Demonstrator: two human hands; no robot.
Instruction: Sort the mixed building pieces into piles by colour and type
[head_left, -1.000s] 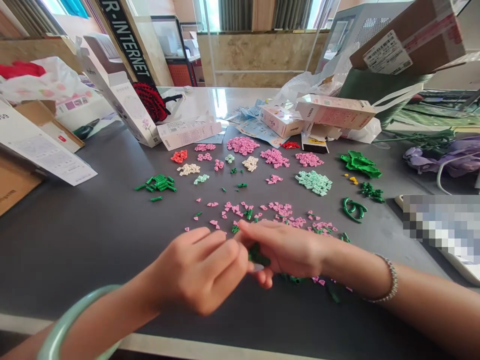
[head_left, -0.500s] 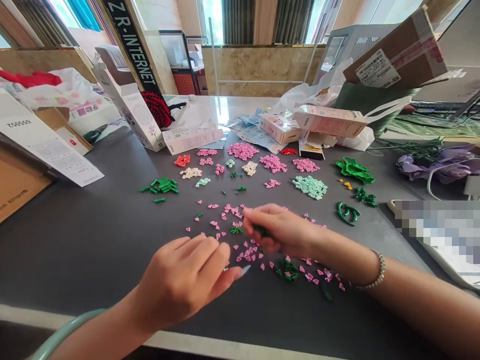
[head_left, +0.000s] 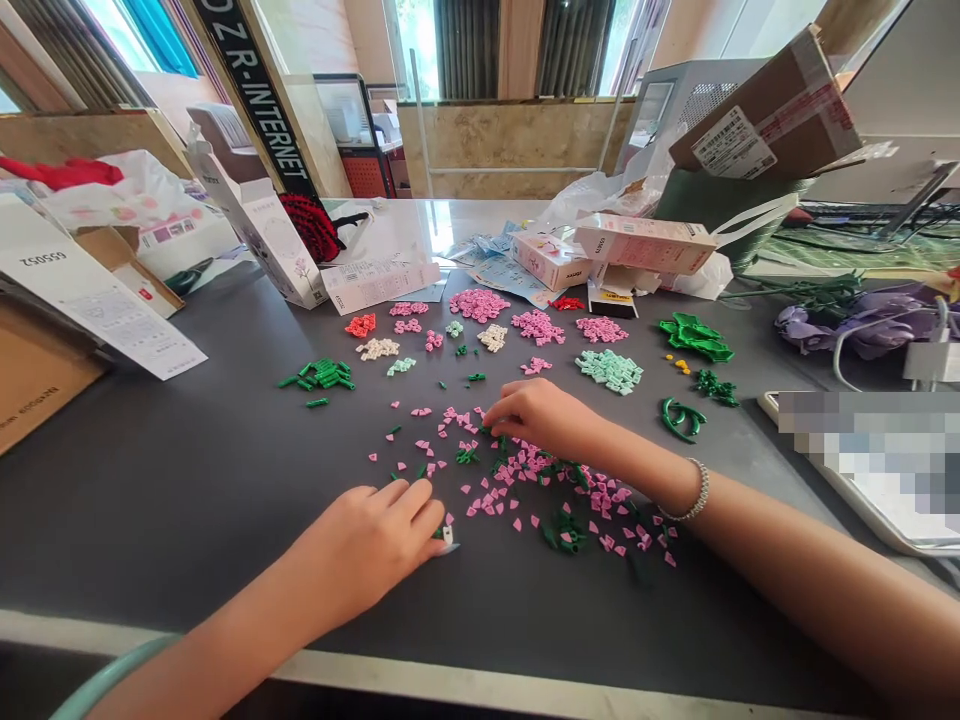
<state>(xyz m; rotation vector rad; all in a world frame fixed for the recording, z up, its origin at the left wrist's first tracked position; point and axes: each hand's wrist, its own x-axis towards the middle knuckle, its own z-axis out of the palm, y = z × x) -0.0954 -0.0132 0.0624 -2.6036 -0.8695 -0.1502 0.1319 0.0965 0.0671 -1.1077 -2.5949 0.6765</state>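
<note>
My left hand [head_left: 390,530] is low over the dark table, its fingers curled closed. A small white piece [head_left: 448,535] shows at the thumb, with a bit of green beside it. My right hand [head_left: 544,415] reaches down at the far side of the scattered pink petal-shaped pieces [head_left: 529,463], fingers bent together. What its fingertips pinch, if anything, is hidden. Green pieces [head_left: 467,453] lie between the two hands. Nearer me is a cluster of dark green pieces [head_left: 568,533] among loose pink ones.
Sorted piles stand farther back: green tubes [head_left: 322,374], mint pieces [head_left: 609,371], pink pieces [head_left: 478,304], cream pieces [head_left: 378,348] and green leaves [head_left: 695,336]. Opened boxes [head_left: 649,243] and bags are behind them. Purple artificial flowers [head_left: 862,330] and a white tray-like object [head_left: 832,490] lie right.
My left hand has moved down and left, and the white piece now shows at its thumb. My right hand has turned palm down and lowered to the pieces, uncovering more of the pink scatter.
</note>
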